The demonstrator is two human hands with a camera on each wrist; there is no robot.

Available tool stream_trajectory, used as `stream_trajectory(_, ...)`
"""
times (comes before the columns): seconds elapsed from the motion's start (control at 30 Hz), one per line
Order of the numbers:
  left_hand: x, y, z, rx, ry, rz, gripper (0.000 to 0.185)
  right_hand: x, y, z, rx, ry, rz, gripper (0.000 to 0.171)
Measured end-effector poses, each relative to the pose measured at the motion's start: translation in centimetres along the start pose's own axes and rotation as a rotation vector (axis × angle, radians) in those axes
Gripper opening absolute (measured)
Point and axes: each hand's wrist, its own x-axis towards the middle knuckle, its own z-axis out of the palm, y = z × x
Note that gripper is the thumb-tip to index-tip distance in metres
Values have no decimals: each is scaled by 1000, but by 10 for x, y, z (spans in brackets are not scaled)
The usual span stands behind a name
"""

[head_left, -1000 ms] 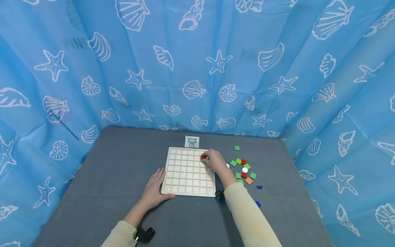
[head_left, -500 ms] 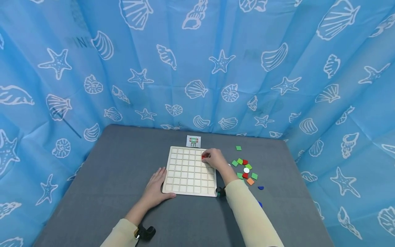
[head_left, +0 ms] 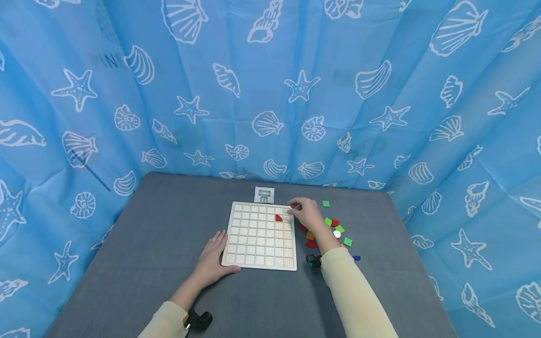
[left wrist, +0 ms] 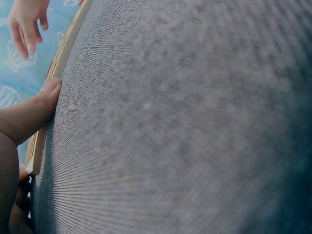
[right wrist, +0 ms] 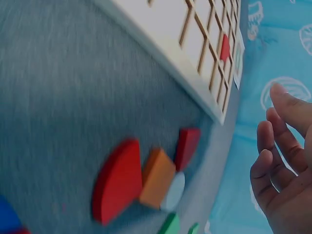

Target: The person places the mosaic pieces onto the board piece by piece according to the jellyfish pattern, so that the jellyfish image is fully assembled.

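A pale wooden grid board (head_left: pixel 253 237) lies on the grey table. One red quarter-round piece (head_left: pixel 278 218) sits in a cell toward its upper right, also visible as a red piece (right wrist: pixel 224 47) in the right wrist view. My left hand (head_left: pixel 211 257) rests at the board's near left corner, fingers straight along the left side; in the left wrist view its thumb (left wrist: pixel 41 105) touches the front edge. Over the board's far right corner hovers my right hand (head_left: pixel 308 213), its fingers (right wrist: pixel 265 136) loosely bent with nothing between them.
Right of the board, partly hidden by the right forearm, lie several loose flat pieces: a green square (head_left: pixel 326 203), a white disc (head_left: pixel 336 234), an orange piece (right wrist: pixel 158 178), a red quarter-round (right wrist: pixel 119 180). A small printed card (head_left: pixel 264 195) lies behind the board. Beyond hangs a blue shell-print curtain (head_left: pixel 270 94).
My right hand has let go of the red quarter-round piece, which now lies in a cell, and has moved right toward the board's far corner. The left hand stays at the near left corner.
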Motion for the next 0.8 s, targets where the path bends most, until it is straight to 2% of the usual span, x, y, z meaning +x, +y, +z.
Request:
stream_trajectory(0.17,-2,-1,2,0,34,22,120,-5,13,-14,12,43,6,33)
stream_trajectory(0.43,-7,0,6,-25,14,2,120,-13,38,-29,42,96,44,35)
stream_trajectory(0.7,-5,3,3,-43,32,-3,120,-3,62,-51,14,121,62,39)
stream_trajectory(0.8,-3,2,1,-37,31,2,120,2,72,-58,53,128,88,41)
